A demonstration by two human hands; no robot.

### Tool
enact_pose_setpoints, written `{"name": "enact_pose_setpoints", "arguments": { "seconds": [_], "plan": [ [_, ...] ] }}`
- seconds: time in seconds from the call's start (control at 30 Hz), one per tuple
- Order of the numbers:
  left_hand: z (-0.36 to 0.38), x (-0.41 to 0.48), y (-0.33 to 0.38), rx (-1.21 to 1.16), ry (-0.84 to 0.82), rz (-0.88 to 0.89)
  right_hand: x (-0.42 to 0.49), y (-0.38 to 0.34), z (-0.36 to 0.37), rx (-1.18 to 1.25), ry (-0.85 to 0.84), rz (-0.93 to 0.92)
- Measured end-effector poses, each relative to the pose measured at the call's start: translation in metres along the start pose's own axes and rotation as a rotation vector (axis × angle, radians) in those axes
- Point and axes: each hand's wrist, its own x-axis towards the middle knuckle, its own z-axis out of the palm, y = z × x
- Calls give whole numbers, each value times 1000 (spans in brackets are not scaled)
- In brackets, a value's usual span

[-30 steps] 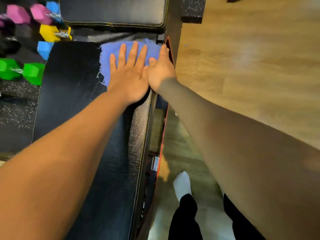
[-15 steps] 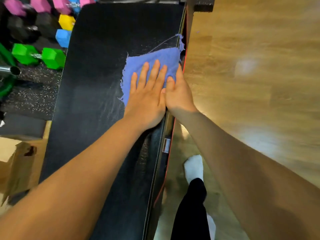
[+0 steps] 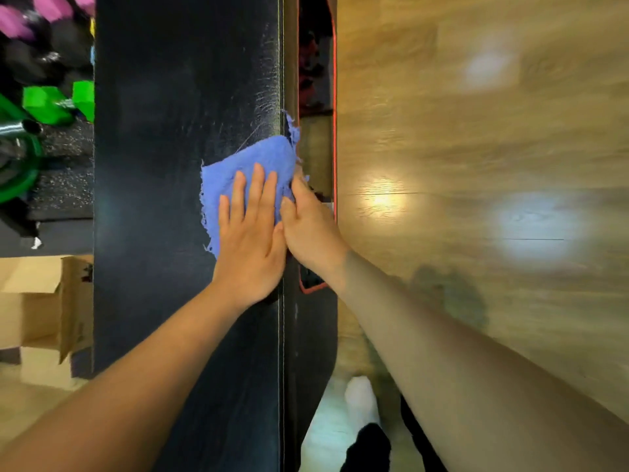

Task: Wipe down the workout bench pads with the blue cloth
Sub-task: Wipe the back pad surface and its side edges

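Note:
A long black bench pad [image 3: 163,165] runs up the middle of the head view, its surface cracked near the right seam. A frayed blue cloth [image 3: 238,168] lies flat on the pad against its right edge. My left hand [image 3: 250,240] presses on the cloth with straight, spread fingers. My right hand [image 3: 308,226] lies beside it at the pad's right edge, touching the cloth's right side; its fingertips are hidden over the edge. One corner of the cloth hangs past the seam.
Green dumbbells [image 3: 54,103] and pink ones [image 3: 20,22] lie on dark matting at the left. A cardboard box [image 3: 41,308] stands at the lower left. The red bench frame [image 3: 334,131] borders the wooden floor [image 3: 476,148]. My white sock [image 3: 362,400] shows below.
Both hands have slid the cloth down the pad toward me along the right edge. The view has followed, so the upper pad is out of sight and the box shows.

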Motion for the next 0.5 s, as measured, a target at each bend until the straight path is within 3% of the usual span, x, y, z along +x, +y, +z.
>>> {"name": "enact_pose_setpoints", "arguments": {
  "seconds": [0.5],
  "plan": [
    [48, -182, -26, 69, -30, 79, -171, 53, 88, -149, 122, 87]
  ]
}}
